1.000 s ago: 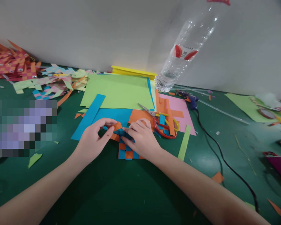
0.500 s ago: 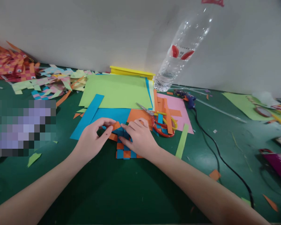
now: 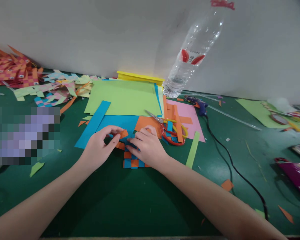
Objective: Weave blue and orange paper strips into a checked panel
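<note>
An orange and blue woven paper piece [image 3: 134,162] lies on the green table, its checkered lower part showing below my hands. My left hand [image 3: 101,141] pinches the end of an orange paper strip [image 3: 124,134] between thumb and fingers. My right hand [image 3: 147,145] rests on the woven piece, with its bent fingers pressing down and hiding the right part of it. Behind the hands are a blue paper sheet [image 3: 122,121] and a loose blue strip [image 3: 95,121]. Red and yellow scissors [image 3: 173,133] lie just right of the right hand.
A clear bottle [image 3: 190,60] stands behind a stack of green paper [image 3: 125,96]. A glue gun [image 3: 201,106] trails a black cord [image 3: 222,150] on the right. Orange paper pieces [image 3: 15,70] and pale scraps [image 3: 62,86] lie back left. A purple packet [image 3: 295,175] sits far right.
My right fingers have drawn slightly back from the orange strip's end, down onto the woven piece. My left hand keeps its pinch, and the view shifts a little.
</note>
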Demonstrator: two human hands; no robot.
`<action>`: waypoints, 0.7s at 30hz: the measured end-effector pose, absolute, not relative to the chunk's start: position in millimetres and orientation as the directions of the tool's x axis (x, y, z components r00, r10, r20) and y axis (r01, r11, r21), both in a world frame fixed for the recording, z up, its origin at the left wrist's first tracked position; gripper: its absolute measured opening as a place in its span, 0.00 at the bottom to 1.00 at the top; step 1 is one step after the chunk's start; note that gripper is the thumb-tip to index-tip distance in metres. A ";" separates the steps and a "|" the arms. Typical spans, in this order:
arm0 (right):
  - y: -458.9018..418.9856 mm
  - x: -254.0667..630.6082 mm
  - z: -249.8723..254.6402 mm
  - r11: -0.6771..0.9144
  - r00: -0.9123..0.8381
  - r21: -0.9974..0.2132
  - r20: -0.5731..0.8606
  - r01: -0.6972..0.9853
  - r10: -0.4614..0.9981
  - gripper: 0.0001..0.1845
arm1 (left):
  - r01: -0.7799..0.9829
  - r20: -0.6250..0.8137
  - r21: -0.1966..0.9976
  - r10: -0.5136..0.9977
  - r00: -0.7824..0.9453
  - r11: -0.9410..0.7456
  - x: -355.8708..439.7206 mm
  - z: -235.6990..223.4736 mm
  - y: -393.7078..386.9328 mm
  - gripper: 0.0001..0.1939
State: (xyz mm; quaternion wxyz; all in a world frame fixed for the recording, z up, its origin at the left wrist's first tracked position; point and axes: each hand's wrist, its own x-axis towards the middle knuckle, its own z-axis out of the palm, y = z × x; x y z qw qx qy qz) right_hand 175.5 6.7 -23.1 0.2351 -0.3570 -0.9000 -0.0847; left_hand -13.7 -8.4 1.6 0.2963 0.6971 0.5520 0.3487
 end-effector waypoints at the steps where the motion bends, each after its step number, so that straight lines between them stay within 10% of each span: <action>1: 6.1 175.3 -22.7 0.721 -0.631 -0.021 0.469 0.692 0.619 0.13 | 0.566 0.160 0.795 0.975 0.151 -0.218 -13.3 1.6 -8.5 0.11; 21: 6.8 174.0 -22.0 0.735 -0.653 0.011 0.468 0.678 0.596 0.13 | 0.579 0.170 0.784 0.975 0.146 -0.223 -11.8 1.3 -8.5 0.11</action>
